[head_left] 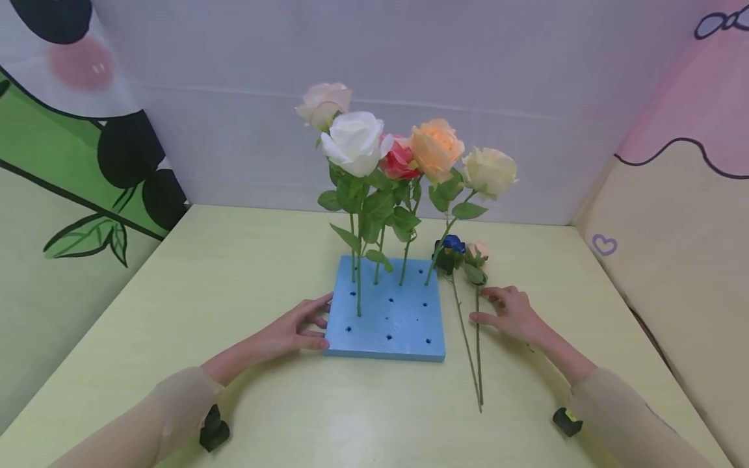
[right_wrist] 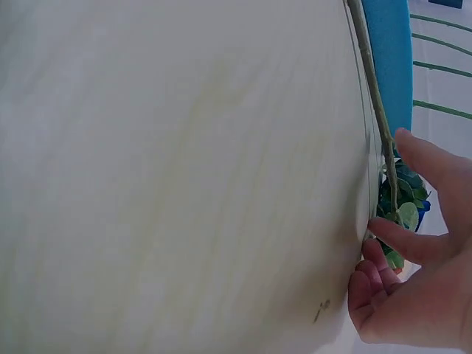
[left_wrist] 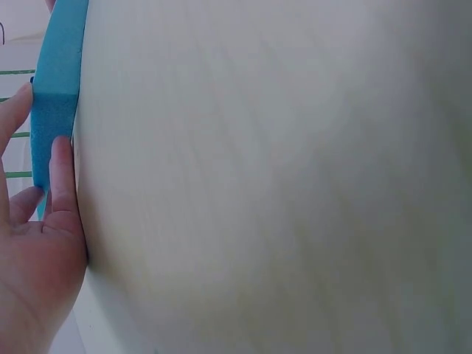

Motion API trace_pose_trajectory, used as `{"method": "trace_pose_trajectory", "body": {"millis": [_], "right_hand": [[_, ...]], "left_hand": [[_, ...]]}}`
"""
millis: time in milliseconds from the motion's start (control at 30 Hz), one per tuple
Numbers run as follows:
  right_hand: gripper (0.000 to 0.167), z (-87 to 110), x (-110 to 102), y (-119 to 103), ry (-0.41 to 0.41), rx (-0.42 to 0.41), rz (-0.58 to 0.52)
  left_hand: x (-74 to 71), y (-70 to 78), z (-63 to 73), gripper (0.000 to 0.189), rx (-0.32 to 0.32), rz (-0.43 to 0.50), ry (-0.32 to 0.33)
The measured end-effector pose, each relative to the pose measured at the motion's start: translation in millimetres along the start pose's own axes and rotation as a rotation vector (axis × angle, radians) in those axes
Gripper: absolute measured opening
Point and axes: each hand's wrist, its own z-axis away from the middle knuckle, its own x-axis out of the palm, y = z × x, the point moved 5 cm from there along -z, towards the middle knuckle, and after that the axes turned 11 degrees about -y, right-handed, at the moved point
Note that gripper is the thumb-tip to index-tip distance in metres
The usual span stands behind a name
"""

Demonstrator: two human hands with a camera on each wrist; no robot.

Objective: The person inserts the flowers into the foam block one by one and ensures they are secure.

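Note:
My left hand (head_left: 298, 327) rests against the left edge of a light blue board (head_left: 374, 335) with holes, its thumb at the near corner. Artificial roses stand in the board: a white rose (head_left: 354, 144), a pale pink rose (head_left: 325, 106), a red rose (head_left: 400, 158), an orange rose (head_left: 436, 149) and a leaning cream rose (head_left: 490, 173). To the board's right lie a blue rose (head_left: 453, 244) and a peach-pink rose (head_left: 476, 252), stems toward me. My right hand (head_left: 510, 315) reaches over the peach-pink rose's stem (right_wrist: 377, 103), thumb and forefinger spread around it.
Everything is on a pale wooden table (head_left: 234, 286). A light purple wall panel (head_left: 246, 143) rises behind the roses, and side panels with cartoon drawings flank the table. A small black device (head_left: 214, 429) sits at the left wrist, another black device (head_left: 567, 422) at the right.

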Motion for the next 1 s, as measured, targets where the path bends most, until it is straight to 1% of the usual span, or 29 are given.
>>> {"method": "trace_pose_trajectory", "body": {"millis": [167,300,367,600,733,900,1000], "right_hand": [[0.066,-1.3,-0.1,0.7,-0.033,0.033,-0.026],[0.062,-4.0,0.0,1.0,-0.073,0.038,-0.092],[0.061,-5.7,-0.5,0.8,-0.098,0.040,-0.147],[0.060,-4.3,-2.6,-5.2,-0.191,0.047,-0.394],[0.058,-5.5,-1.4,-1.5,-0.200,0.057,-0.500],[0.059,-5.0,-3.1,0.8,-0.196,0.056,-0.543],[0.060,-3.6,-6.7,0.7,-0.178,0.068,-0.567]], "left_hand": [[0.9,2.3,0.0,0.092,0.010,0.004,-0.008],[0.6,3.6,0.6,0.092,0.011,0.003,-0.009],[0.3,3.7,0.9,0.092,0.013,0.001,-0.008],[0.7,1.8,0.1,0.092,0.018,0.007,-0.010],[1.6,1.1,0.4,0.092,0.016,0.006,-0.011],[1.5,1.4,1.1,0.092,0.016,-0.003,-0.008],[1.1,2.5,1.4,0.092,0.017,-0.005,-0.008]]}}
